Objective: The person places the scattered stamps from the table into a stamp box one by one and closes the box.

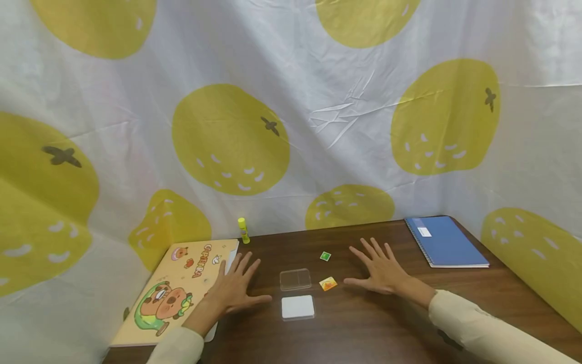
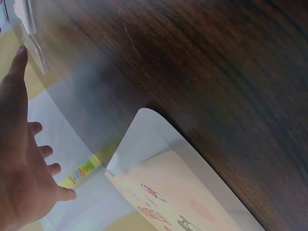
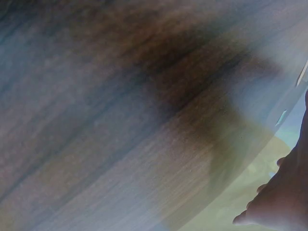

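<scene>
Both hands are spread over the table with nothing held. My left hand [image 1: 236,289], fingers splayed, is at the right edge of a cream folder with capybara drawings [image 1: 170,298]. In the left wrist view, the left hand [image 2: 21,168] shows its thumb stretched out toward a clear plastic piece [image 2: 34,50]. My right hand [image 1: 383,270] has its fingers fanned out, just right of a small orange picture card [image 1: 328,283]. Between the hands lie a small green card [image 1: 325,256], an upturned clear plastic lid or tray [image 1: 295,279] and a white stack in a clear case [image 1: 297,306].
A yellow glue stick [image 1: 243,231] stands upright at the back, by the folder's top corner. At the back right lies a blue spiral notebook [image 1: 447,241]. A white curtain with yellow fruit prints [image 1: 300,101] hangs behind and beside the dark wood table [image 1: 336,333].
</scene>
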Demonstrator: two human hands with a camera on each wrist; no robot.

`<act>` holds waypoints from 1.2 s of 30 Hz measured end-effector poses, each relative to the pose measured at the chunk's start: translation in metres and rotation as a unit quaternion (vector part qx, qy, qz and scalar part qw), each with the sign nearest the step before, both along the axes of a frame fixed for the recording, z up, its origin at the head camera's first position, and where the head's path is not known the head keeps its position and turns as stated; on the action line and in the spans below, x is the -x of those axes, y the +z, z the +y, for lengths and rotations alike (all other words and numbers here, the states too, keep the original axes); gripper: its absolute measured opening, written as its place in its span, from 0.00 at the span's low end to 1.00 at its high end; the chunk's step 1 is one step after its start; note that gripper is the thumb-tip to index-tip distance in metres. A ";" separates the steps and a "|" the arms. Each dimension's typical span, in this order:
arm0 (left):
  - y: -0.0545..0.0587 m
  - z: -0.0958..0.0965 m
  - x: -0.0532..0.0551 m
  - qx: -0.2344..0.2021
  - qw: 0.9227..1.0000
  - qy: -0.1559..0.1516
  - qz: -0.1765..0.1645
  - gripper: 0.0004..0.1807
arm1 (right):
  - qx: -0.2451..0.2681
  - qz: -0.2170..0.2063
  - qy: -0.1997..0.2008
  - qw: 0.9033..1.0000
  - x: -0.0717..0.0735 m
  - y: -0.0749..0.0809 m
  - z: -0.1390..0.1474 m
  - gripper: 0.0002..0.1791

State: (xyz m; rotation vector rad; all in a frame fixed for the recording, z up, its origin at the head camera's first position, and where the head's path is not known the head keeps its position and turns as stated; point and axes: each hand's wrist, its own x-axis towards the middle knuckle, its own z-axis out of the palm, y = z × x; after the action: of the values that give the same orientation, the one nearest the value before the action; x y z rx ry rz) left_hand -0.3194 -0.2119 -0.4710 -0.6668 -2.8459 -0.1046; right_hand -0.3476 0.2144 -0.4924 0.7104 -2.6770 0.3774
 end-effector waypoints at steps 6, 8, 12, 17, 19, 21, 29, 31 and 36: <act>0.000 0.001 0.000 0.004 1.000 -0.007 0.008 0.58 | 0.004 -0.001 0.005 1.000 0.001 -0.004 0.002 0.52; 0.002 0.002 0.000 0.008 1.000 -0.004 0.004 0.57 | -0.002 -0.011 0.002 1.000 0.002 -0.006 0.002 0.52; 0.006 0.006 0.001 0.020 1.000 -0.002 -0.001 0.57 | -0.008 -0.017 -0.004 1.000 0.002 -0.007 0.004 0.52; 0.010 0.010 -0.001 0.027 1.000 -0.014 0.004 0.57 | 0.003 -0.003 0.010 1.000 -0.001 -0.007 0.003 0.51; 0.011 0.011 -0.003 0.028 0.999 -0.021 0.009 0.57 | 0.002 -0.004 0.015 1.000 -0.003 -0.007 0.002 0.51; 0.011 0.012 -0.005 0.025 0.999 -0.030 0.014 0.56 | -0.001 -0.008 0.019 1.000 -0.006 -0.007 0.001 0.51; 0.004 0.012 -0.006 0.029 0.998 -0.047 0.027 0.57 | -0.016 -0.046 0.019 0.999 -0.020 -0.001 -0.005 0.49; 0.004 0.013 -0.006 0.032 0.998 -0.049 0.026 0.57 | -0.019 -0.050 0.022 0.998 -0.022 0.001 -0.007 0.49; 0.009 0.017 -0.010 0.041 0.997 -0.063 0.019 0.56 | -0.020 -0.054 0.028 0.998 -0.024 0.001 -0.012 0.48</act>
State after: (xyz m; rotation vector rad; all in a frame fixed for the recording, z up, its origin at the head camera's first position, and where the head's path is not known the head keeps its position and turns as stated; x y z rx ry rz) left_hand -0.3097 -0.1948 -0.4624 -0.8566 -2.7821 0.0041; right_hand -0.3238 0.2023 -0.4918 0.7986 -2.7775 0.3884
